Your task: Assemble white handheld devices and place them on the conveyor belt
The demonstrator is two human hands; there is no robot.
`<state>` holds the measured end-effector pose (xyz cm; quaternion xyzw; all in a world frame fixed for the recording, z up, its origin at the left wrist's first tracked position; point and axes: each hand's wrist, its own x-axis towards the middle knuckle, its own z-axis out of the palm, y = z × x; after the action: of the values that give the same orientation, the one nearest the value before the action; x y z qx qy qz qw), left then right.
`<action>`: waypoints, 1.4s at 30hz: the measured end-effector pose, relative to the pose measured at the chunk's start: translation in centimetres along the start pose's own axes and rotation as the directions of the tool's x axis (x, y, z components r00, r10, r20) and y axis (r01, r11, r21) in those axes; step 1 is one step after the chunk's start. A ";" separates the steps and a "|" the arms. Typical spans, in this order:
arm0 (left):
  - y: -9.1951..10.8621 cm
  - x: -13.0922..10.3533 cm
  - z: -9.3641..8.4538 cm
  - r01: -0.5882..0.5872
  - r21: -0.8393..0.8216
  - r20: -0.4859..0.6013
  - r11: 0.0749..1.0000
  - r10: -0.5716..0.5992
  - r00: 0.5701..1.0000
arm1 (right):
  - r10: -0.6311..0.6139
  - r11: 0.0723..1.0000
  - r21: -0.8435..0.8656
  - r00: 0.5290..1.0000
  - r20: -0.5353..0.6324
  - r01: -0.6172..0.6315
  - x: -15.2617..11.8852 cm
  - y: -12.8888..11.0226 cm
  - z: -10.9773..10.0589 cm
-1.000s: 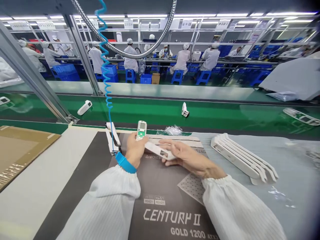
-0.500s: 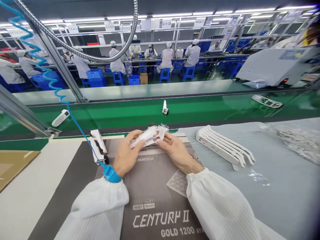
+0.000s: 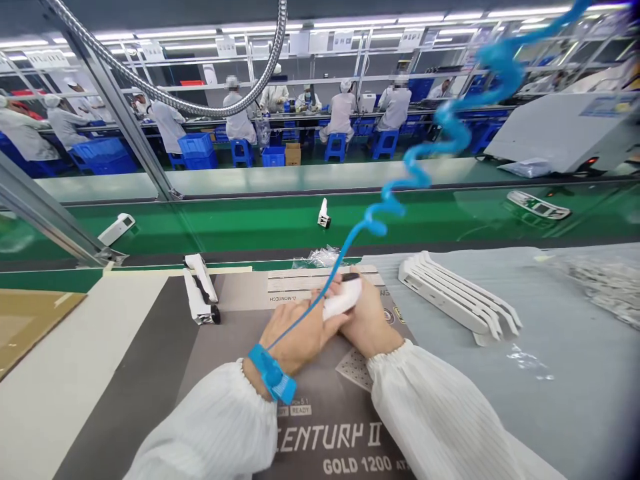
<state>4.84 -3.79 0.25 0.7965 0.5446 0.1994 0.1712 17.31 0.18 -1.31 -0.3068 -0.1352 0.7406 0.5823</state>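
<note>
Both hands meet over the dark printed mat (image 3: pixel 320 427): the left hand (image 3: pixel 300 340) and right hand (image 3: pixel 367 320) clasp one small white device (image 3: pixel 343 298) between them, pressed low against the mat for support. Just right of the mat, a fanned stack of white shells (image 3: pixel 457 300) lies within reach on the tabletop (image 3: pixel 575 373).

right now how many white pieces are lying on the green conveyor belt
3: one white piece at the left near the metal frame post, one small piece standing mid-belt, one long flat piece at far right. More may be hidden beyond the frame edges.
</note>
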 end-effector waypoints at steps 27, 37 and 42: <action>-0.5 -0.3 -0.7 0.019 0.161 0.096 0.987 -0.035 0.995 | 0.043 0.992 0.124 0.997 -0.072 -0.034 -1.3 -0.9 1.2; -0.9 0.0 -0.7 0.073 -0.019 -0.217 0.997 -0.075 0.973 | -0.009 0.999 -0.047 0.977 0.213 0.020 -1.9 -0.2 1.8; -1.0 -0.1 -0.7 -0.037 -0.061 -0.373 0.997 0.012 0.928 | -0.025 0.996 -0.086 0.986 0.163 0.039 -2.1 2.0 2.1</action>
<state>3.68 -3.46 0.37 0.7449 0.5500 0.3670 0.0889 14.79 -2.09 -0.18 -0.2692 -0.2197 0.7467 0.5672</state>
